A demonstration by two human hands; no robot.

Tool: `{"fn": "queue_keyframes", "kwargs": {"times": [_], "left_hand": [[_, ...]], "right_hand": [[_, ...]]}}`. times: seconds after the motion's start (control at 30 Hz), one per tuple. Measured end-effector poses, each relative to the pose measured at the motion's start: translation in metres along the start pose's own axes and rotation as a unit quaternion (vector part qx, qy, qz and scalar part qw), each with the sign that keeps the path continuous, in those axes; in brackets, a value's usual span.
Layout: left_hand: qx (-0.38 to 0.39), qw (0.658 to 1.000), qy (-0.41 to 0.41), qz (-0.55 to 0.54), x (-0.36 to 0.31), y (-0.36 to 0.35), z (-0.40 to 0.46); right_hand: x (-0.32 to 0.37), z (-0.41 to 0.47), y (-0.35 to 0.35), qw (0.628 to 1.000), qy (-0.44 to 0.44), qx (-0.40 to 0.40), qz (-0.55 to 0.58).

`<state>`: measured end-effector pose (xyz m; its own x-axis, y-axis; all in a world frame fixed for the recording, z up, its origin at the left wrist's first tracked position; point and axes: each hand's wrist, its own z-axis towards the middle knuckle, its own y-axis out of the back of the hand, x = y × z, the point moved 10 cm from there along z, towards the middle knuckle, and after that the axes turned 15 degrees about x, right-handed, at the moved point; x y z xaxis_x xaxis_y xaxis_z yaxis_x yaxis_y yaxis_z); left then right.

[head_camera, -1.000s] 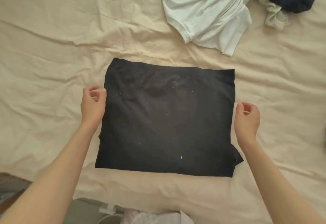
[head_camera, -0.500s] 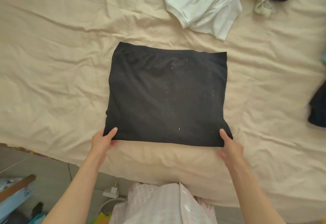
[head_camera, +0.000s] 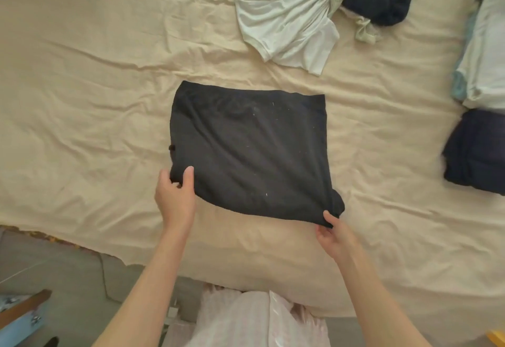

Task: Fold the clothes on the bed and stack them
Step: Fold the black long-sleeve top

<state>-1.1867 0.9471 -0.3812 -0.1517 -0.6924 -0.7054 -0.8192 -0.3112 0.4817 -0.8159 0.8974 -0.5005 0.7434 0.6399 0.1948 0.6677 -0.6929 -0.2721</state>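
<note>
Black folded garment [head_camera: 251, 152] on beige bedsheet [head_camera: 90, 95]. Left hand [head_camera: 176, 196] grips its near-left corner; right hand [head_camera: 334, 237] pinches its near-right corner, slightly lifted.

Left hand [head_camera: 175, 196] has moved from the side edge of the folded black garment [head_camera: 251, 152] to pinch its lower-left corner. Right hand [head_camera: 334, 237] now pinches the lower-right corner, both corners lifted off the bed.
</note>
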Motion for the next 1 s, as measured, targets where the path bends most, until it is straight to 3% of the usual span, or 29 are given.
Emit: {"fn": "queue_keyframes", "kwargs": {"times": [0.1, 0.17, 0.27, 0.37, 0.5, 0.6, 0.73, 0.87, 1.0], "left_hand": [[0.067, 0.987, -0.136, 0.048, -0.067, -0.077, -0.026], [0.138, 0.960, -0.220, 0.107, -0.095, -0.139, -0.050], [0.266, 0.869, -0.308, 0.280, -0.089, -0.234, -0.092], [0.334, 0.777, -0.259, 0.467, -0.022, -0.276, -0.105], [0.280, 0.743, -0.220, 0.566, 0.026, -0.241, -0.086], [0.240, 0.756, -0.263, 0.549, 0.019, -0.210, -0.077], [0.225, 0.800, -0.273, 0.485, 0.007, -0.193, -0.065], [0.248, 0.796, -0.303, 0.463, 0.002, -0.192, -0.070], [0.285, 0.795, -0.306, 0.439, 0.017, -0.181, -0.075]], "right_hand": [[0.001, 0.003, -0.004, 0.999, -0.026, 0.038, 0.021], [0.006, 0.006, 0.000, 0.998, -0.035, 0.045, 0.011], [0.024, 0.009, 0.018, 0.998, -0.014, 0.016, -0.067], [0.046, 0.011, 0.036, 0.985, 0.042, -0.039, -0.164], [0.063, 0.017, 0.026, 0.957, 0.084, -0.023, -0.278], [0.062, 0.023, 0.017, 0.925, 0.063, -0.032, -0.373], [0.071, 0.023, 0.005, 0.927, 0.106, -0.054, -0.357], [0.073, 0.010, 0.006, 0.918, 0.132, -0.043, -0.372], [0.051, 0.008, 0.037, 0.923, 0.060, -0.052, -0.377]]}}
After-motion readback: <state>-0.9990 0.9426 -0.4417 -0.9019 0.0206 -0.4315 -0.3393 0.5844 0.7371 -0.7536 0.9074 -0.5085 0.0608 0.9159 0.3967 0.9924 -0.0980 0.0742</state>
